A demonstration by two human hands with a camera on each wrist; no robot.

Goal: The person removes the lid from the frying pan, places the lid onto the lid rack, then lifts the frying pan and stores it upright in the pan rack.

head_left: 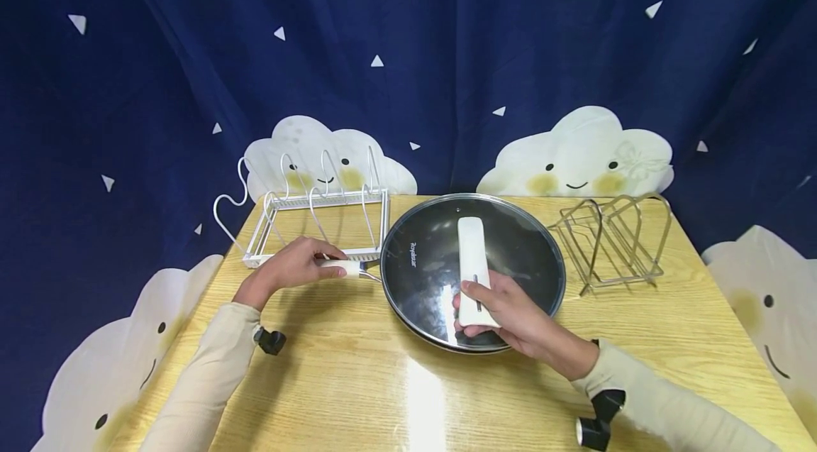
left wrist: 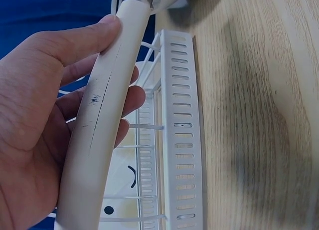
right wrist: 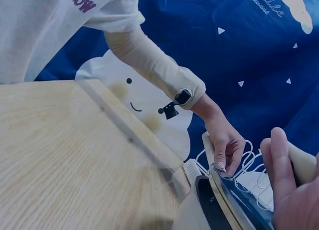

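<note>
From the head camera, a dark frying pan (head_left: pixel 415 274) sits on the wooden counter (head_left: pixel 357 381) under a glass lid (head_left: pixel 510 246) with a steel rim. The left hand (head_left: pixel 296 264) wraps round the pan's pale handle (head_left: pixel 341 267). The right hand (head_left: pixel 510 313) grips the near end of the lid's long white bar handle (head_left: pixel 474 260). To lift well, I judge the lid should rise level and straight, held nearer the bar's middle, while the left hand keeps the pan steady. A white wire rack (head_left: pixel 319 218) stands behind the left hand, and a bare metal wire rack (head_left: pixel 613 239) stands at the right.

At the left wrist, the fingers (left wrist: pixel 75 45) curl round the pan handle (left wrist: pixel 104 125), a smooth, rounded, cream tube with dark scuffs. Just beside it runs the white rack's slotted base (left wrist: pixel 182 135), flat painted metal on grained wood.

At the right wrist, the right hand's fingers (right wrist: pixel 281 165) clasp the lid's bar, the lid's rim (right wrist: pixel 234 200) shows thin and shiny, and the left hand (right wrist: pixel 224 140) appears beyond.
</note>
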